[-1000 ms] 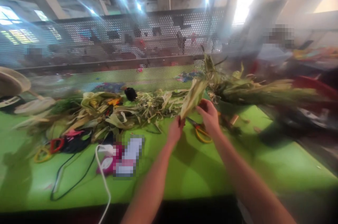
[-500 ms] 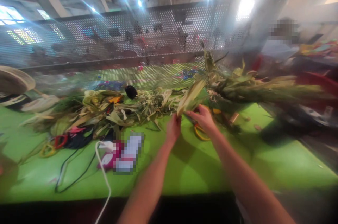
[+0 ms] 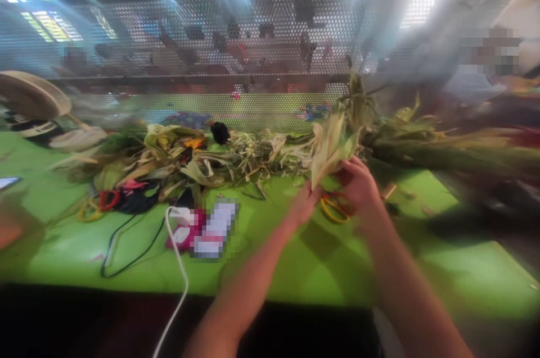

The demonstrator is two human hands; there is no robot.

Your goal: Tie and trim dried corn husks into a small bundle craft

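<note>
My left hand (image 3: 304, 206) and my right hand (image 3: 359, 185) both close on a husked corn cob (image 3: 329, 147), pale green and yellow, held tilted just above the bright green table (image 3: 320, 257). The left hand pinches its lower end and the right hand grips its side. Yellow-handled scissors (image 3: 335, 209) lie on the table right under my hands. The picture is blurred by motion.
A long heap of corn husks and leaves (image 3: 202, 158) runs along the back of the table, with corn stalks (image 3: 442, 147) at the right. A white cable (image 3: 179, 268), a black cable (image 3: 122, 245) and red-handled scissors (image 3: 107, 199) lie left. A perforated metal screen (image 3: 219, 54) stands behind.
The view has shifted, so everything sits further right and lower. My hands keep hold of the corn cob and have lifted it slightly off the scissors.
</note>
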